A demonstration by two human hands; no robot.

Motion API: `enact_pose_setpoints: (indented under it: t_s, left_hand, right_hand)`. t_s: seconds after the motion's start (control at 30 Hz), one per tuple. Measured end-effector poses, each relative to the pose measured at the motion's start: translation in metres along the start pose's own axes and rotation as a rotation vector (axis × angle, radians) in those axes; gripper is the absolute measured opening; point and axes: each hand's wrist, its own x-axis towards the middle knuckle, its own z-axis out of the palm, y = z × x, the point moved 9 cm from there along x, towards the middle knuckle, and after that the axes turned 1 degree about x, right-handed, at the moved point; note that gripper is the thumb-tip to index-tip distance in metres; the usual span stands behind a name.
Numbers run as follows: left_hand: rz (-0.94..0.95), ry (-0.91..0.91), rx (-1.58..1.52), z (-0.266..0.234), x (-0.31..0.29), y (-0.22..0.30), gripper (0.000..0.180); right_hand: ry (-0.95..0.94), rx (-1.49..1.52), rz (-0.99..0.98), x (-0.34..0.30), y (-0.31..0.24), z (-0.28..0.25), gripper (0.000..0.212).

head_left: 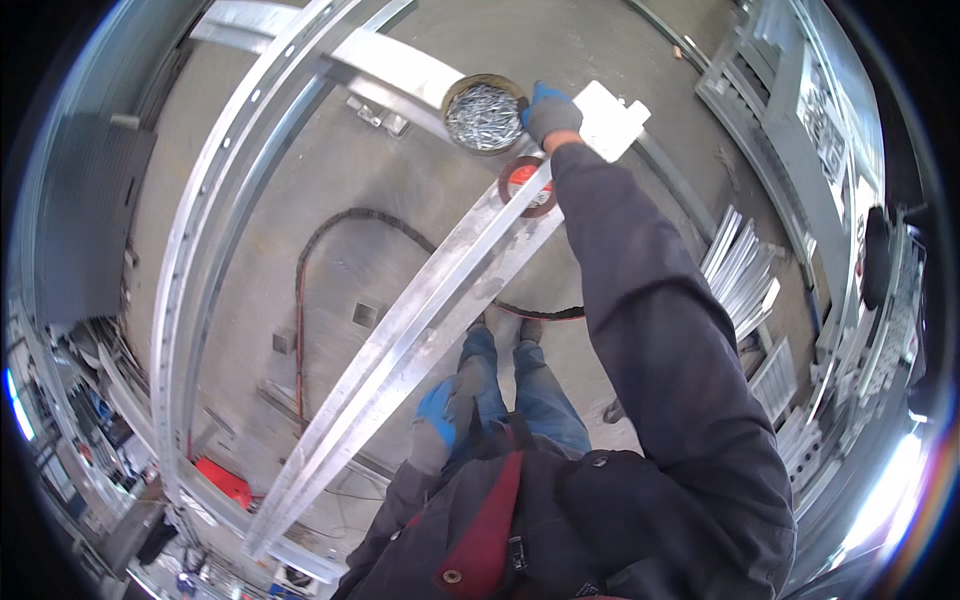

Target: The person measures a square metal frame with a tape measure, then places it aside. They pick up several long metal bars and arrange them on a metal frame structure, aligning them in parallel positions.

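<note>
My right hand [551,117], in a blue and grey glove, is at the right rim of a round bowl [447,108] full of small silvery fasteners [484,117], which look like rivets or screws. Its fingers are curled against that rim. Just below, a reddish-brown abrasive disc [509,180] with a red centre lies on a long metal channel [400,345] that slants across the view. My left hand [436,413], gloved alike, hangs low beside my thigh near the channel, its fingers loosely extended and nothing seen in it.
A metal crossbeam [400,68] runs beneath the bowl to a curved-looking perforated rail [175,290] on the left. A pale flat plate [607,120] sits beyond my right hand. A dark hose [300,290] loops over the floor. Metal strips [738,270] are stacked at right.
</note>
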Motion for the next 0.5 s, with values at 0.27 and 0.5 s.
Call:
enact_pose_setpoints:
  t_s: [0.27, 0.5]
  left_hand:
    - [-0.467, 0.332, -0.339, -0.024, -0.098, -0.089, 0.035]
    - [-0.19, 0.399, -0.37, 0.01, -0.124, -0.026, 0.037]
  right_hand:
    - [-0.364, -0.025, -0.112, 0.071, 0.014, 0.089, 0.043]
    - [-0.518, 0.5, -0.392, -0.123, -0.031, 0.039, 0.029]
